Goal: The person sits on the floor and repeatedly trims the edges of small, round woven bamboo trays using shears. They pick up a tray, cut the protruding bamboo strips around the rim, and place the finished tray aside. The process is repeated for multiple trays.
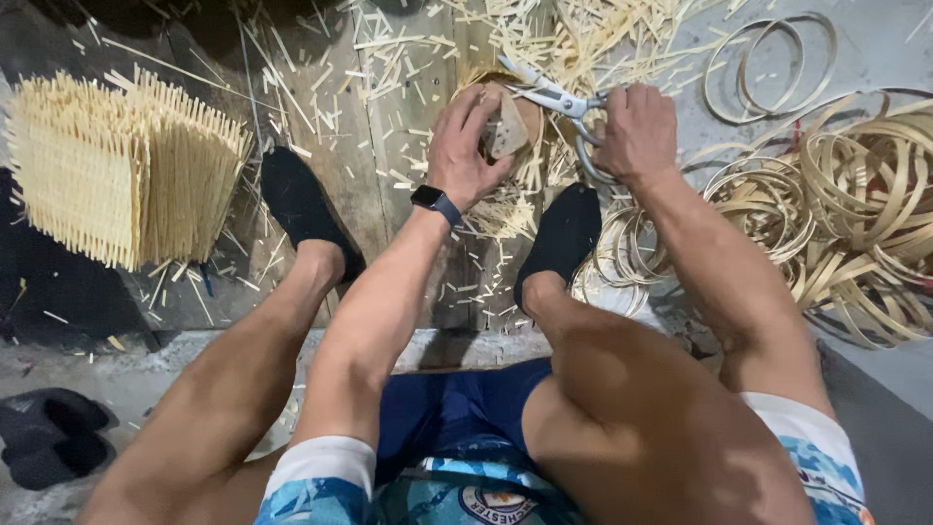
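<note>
scissors (554,97) silver | shoes (301,209) black | bamboo rings (855,194) pale tan

The person sits with both feet on the floor (389,185), and the left hand (466,146) and right hand (637,131) meet at twelve o'clock, between the feet. The scissors (554,97) lie in the right hand, their blades reaching toward eleven over the small woven piece (505,131) in the left. A woven stack (117,165) stands at ten o'clock; coiled strips (855,194) pile at two; cut slivers (603,34) scatter beyond the hands.
</note>
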